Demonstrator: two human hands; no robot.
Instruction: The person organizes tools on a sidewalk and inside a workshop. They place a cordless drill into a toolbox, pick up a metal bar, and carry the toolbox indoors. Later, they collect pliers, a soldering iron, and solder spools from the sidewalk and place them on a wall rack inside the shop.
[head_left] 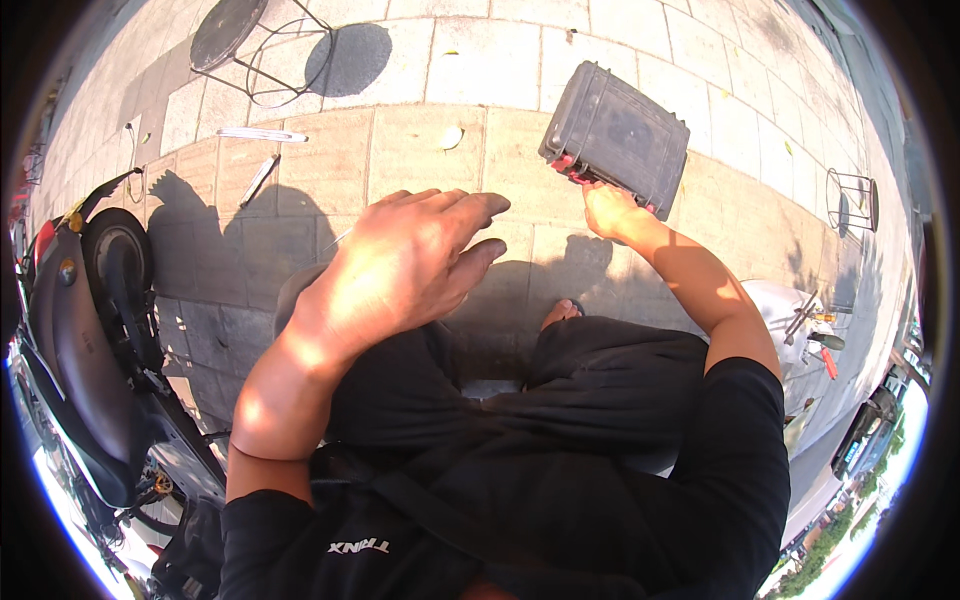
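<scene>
My left hand (405,262) is raised in front of my body with its fingers stretched forward and the thumb apart. It holds nothing. My right hand (612,211) reaches out to a dark grey hard plastic case (622,128) with red latches. The fingers close on the case's near edge, beside the latches, and are partly hidden there. The case's lid is down, and it sits tilted in view; whether it rests on the paving or hangs just above it, I cannot tell.
A round stool (225,35) stands at the far left, with another stool (855,200) far right. Two thin, pale, long objects, one a white strip (262,134), lie on the paving. A parked motorbike (85,350) fills the left side. Tools lie on a white surface (775,310) by my right elbow.
</scene>
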